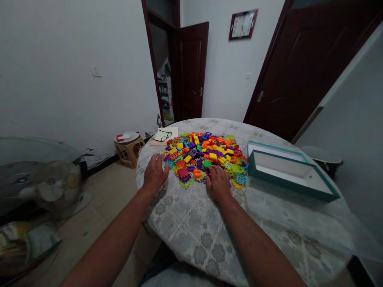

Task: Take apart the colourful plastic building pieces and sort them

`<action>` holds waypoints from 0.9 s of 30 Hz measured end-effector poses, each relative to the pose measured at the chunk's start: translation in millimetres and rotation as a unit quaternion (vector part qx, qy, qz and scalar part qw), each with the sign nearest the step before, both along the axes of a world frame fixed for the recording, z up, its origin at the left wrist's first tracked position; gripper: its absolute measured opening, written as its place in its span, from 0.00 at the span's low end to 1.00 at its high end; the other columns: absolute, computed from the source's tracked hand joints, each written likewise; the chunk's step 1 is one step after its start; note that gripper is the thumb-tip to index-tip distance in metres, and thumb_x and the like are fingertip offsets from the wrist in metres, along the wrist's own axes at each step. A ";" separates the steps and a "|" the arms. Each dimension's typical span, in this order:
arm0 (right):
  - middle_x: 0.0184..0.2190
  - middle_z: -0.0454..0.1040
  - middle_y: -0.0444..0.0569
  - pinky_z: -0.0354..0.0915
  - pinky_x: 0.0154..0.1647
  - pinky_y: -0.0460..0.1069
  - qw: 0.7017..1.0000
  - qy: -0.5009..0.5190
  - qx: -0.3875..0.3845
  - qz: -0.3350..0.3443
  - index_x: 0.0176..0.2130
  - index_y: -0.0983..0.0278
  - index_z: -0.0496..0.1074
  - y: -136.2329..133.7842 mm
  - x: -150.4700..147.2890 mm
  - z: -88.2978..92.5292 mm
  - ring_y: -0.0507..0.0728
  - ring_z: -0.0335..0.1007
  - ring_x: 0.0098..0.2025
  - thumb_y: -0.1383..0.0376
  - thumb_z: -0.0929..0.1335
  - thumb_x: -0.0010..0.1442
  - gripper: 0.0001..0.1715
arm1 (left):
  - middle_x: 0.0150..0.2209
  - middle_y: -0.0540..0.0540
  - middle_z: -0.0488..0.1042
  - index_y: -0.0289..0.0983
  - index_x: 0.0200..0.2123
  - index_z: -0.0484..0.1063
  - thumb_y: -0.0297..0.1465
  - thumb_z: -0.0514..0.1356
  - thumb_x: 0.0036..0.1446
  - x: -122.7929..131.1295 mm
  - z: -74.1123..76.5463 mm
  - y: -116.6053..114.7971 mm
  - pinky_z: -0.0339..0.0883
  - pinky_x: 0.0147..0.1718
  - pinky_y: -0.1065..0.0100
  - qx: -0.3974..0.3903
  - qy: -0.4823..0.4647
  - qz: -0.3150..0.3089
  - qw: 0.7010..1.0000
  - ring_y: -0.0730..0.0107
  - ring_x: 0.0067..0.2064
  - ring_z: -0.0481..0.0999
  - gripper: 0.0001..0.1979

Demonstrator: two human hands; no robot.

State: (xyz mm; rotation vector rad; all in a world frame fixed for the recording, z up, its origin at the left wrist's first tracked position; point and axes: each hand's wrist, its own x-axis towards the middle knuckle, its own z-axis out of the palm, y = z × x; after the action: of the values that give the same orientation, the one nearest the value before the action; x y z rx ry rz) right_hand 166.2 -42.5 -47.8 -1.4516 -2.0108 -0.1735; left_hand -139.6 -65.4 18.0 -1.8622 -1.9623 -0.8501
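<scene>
A broad heap of plastic gear-shaped building blocks (197,153) in red, orange, yellow, green, blue and purple covers the middle of the table. My left hand (156,173) rests at the heap's left edge, open with its fingers spread and nothing visible in it. At the front of the heap, my right hand (219,184) reaches among the blocks with bent fingers. A dark red piece shows beside its index finger and thumb; whether they grip it is unclear, as the fingertips are partly hidden.
The round table (191,223) has a patterned cloth. On its right stand a teal box (293,179) with a white inside and its lid (277,151). Glasses (165,136) lie on paper at back left. Beyond are a stool (129,149) and a fan (56,187).
</scene>
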 end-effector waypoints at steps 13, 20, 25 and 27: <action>0.66 0.73 0.62 0.56 0.72 0.63 1.000 -0.013 0.006 0.002 0.62 0.67 0.77 3.8 -1.8 -6.0 0.70 0.62 0.69 0.63 0.68 0.73 0.23 | 0.65 0.31 0.71 0.36 0.68 0.65 0.34 0.59 0.70 -22.4 -11.1 7.9 0.75 0.62 0.52 -0.015 -0.004 0.029 0.999 0.47 0.67 0.74 0.26; 0.66 0.72 0.63 0.56 0.73 0.65 1.000 0.001 -0.016 0.006 0.64 0.65 0.76 5.0 -3.9 -1.6 0.70 0.61 0.71 0.63 0.68 0.73 0.23 | 0.54 0.33 0.79 0.34 0.53 0.76 0.31 0.57 0.66 -36.8 4.9 25.6 0.75 0.55 0.53 -0.050 -0.024 0.065 0.996 0.48 0.56 0.80 0.16; 0.69 0.69 0.60 0.53 0.75 0.69 0.997 0.001 -0.076 -0.007 0.67 0.62 0.71 -4.0 -9.7 19.5 0.70 0.57 0.73 0.61 0.68 0.73 0.26 | 0.42 0.47 0.80 0.42 0.43 0.74 0.40 0.57 0.69 -34.7 31.6 19.7 0.76 0.51 0.51 0.048 -0.006 0.036 0.998 0.51 0.50 0.79 0.10; 0.70 0.68 0.59 0.51 0.75 0.70 0.996 0.001 -0.086 -0.013 0.66 0.61 0.71 -1.9 -11.9 25.6 0.69 0.55 0.74 0.61 0.67 0.75 0.24 | 0.45 0.54 0.79 0.48 0.45 0.73 0.43 0.59 0.69 -15.0 45.8 14.4 0.72 0.58 0.44 0.072 -0.024 -0.042 0.996 0.51 0.54 0.77 0.08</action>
State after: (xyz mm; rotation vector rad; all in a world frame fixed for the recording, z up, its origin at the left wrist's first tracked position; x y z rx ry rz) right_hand 154.4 -44.3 -22.2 -1.5840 -2.0472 -0.0102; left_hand -154.6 -51.0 63.8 -1.8661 -1.8089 -1.0426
